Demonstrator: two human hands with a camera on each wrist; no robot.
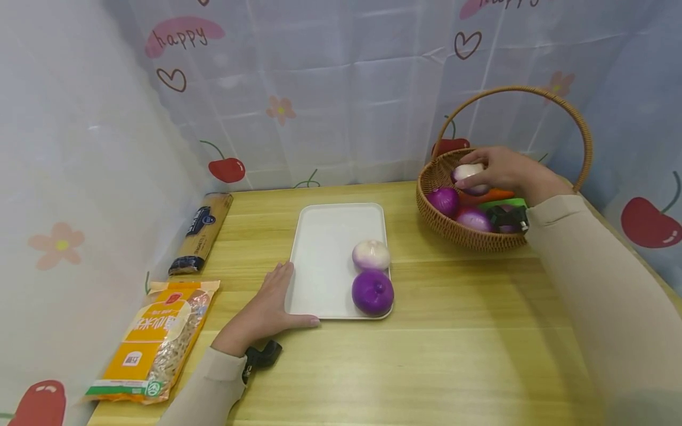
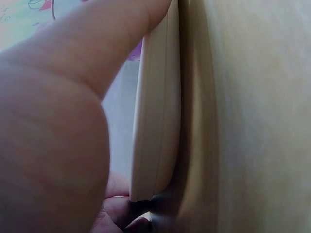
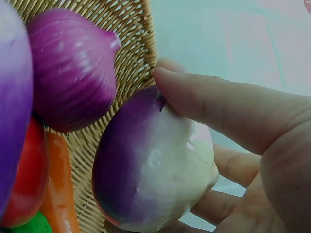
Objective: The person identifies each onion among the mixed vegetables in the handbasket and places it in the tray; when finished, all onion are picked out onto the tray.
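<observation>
My right hand (image 1: 487, 171) is over the wicker basket (image 1: 437, 222) at the back right and grips a white and purple onion (image 1: 467, 173) (image 3: 155, 165) between thumb and fingers. My left hand (image 1: 269, 307) rests flat on the table with fingers straight against the white tray's (image 1: 325, 254) near left corner; the tray's edge (image 2: 155, 121) fills the left wrist view. On the tray lie a white-purple onion (image 1: 370, 255) and a purple onion (image 1: 372, 292).
The basket also holds purple onions (image 1: 444, 200) (image 3: 68, 73), a carrot (image 1: 492, 195) and something green. A spaghetti pack (image 1: 202, 232) and a bag of pasta (image 1: 154, 340) lie at the table's left. Curtain walls stand on three sides.
</observation>
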